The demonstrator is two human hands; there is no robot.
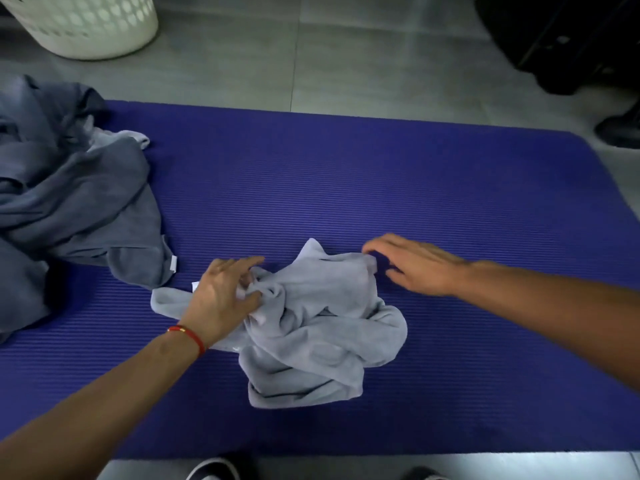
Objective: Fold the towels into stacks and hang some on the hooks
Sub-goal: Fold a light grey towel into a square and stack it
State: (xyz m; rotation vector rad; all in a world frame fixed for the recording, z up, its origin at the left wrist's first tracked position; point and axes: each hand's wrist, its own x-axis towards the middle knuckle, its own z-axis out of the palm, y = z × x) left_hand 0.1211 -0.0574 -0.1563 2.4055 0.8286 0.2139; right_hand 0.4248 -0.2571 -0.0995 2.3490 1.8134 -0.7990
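A pale towel (322,323) lies crumpled in the middle of the near part of a purple mat (450,209) on the floor. The left hand (221,299) rests on the towel's left side, and its fingers are closed on a bunch of cloth there. The right hand (412,265) is at the towel's far right corner with the fingers spread and flat; it holds nothing, and I cannot tell if it touches the cloth or only hovers just beside it.

The main risk, I think, is that the left hand holds a fold from the middle and not a real corner. If the person pulls from there, the towel will not open flat but will twist more, and the fold will come out uneven. The ribbed mat may also grip the cloth, so dragging could bunch it up.

A second risk is the grey pile (69,202) at the left, which lies near the left hand. A wide spreading move could catch its edge and mix the two. The basket (86,26) stands well apart, and no hooks are in view.
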